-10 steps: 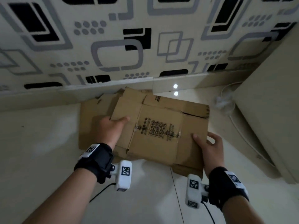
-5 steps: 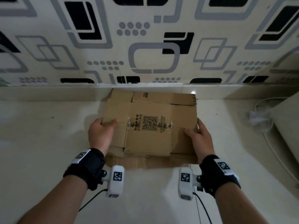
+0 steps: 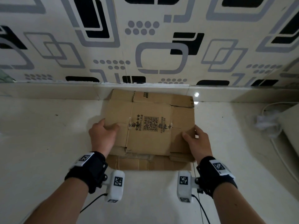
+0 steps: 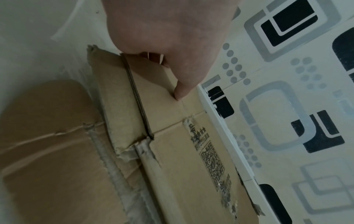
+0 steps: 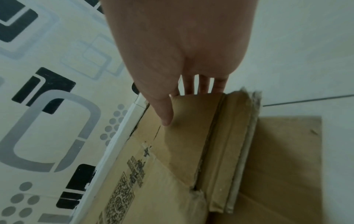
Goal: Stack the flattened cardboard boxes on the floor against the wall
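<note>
A flattened cardboard box (image 3: 149,126) printed with a QR code lies on top of other flattened cardboard (image 3: 145,164) on the floor, its far edge against the baseboard (image 3: 64,91). My left hand (image 3: 105,133) grips its left edge, with the thumb (image 4: 182,91) on top and the fingers curled under. My right hand (image 3: 194,139) grips the right edge in the same way, thumb (image 5: 166,118) pressed on the top face. In the wrist views the top box (image 4: 182,144) (image 5: 182,144) sits above stepped lower layers (image 4: 47,136) (image 5: 287,151).
The patterned wall (image 3: 161,46) rises behind the stack. At the right, a white cable and a crumpled white lump (image 3: 265,122) lie beside a pale cabinet (image 3: 291,126). Pale floor tiles (image 3: 48,143) spread to the left and in front.
The top box has swung from askew to square with the wall and now sits centred over the lower cardboard. Both hands stay on its side edges.
</note>
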The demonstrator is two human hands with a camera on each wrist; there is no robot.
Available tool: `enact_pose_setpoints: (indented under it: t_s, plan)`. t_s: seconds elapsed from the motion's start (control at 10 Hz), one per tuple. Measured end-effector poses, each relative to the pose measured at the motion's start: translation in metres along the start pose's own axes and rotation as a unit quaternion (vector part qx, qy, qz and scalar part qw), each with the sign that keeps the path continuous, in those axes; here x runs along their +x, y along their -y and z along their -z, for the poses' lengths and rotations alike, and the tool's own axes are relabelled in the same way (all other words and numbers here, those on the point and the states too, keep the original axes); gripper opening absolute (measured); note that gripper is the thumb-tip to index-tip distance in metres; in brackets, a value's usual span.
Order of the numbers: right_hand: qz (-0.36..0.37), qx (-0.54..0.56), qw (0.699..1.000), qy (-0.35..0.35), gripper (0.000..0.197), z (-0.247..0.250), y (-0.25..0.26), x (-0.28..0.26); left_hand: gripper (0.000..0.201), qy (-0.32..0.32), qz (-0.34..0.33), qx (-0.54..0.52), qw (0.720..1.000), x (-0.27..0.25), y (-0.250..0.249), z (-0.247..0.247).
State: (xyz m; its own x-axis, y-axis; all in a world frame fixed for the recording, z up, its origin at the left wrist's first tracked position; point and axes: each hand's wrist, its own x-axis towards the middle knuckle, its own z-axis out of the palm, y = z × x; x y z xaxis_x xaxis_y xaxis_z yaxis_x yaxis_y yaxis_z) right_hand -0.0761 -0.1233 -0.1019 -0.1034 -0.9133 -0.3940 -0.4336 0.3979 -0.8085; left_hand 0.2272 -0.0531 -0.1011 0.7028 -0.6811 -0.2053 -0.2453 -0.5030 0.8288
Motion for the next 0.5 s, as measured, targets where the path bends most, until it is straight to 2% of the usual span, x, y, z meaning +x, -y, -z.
enact_pose_setpoints:
  t_s: [0.2,0.4,0.5]
  plan:
    - [-0.019,0.014,1.000,0.016,0.099,-0.004,-0.006,-0.002,0.082,-0.010,0.004,0.048,0.999,0.001,0.001,0.000]
    - [-0.011,0.046,0.999,-0.013,0.091,0.001,0.007,-0.007,0.075,-0.025,-0.026,0.024,0.999,-0.003,-0.019,0.006]
    - [0.022,0.042,0.998,-0.042,0.087,0.004,0.016,-0.010,0.071,-0.040,-0.037,0.018,0.998,-0.004,-0.031,0.007]
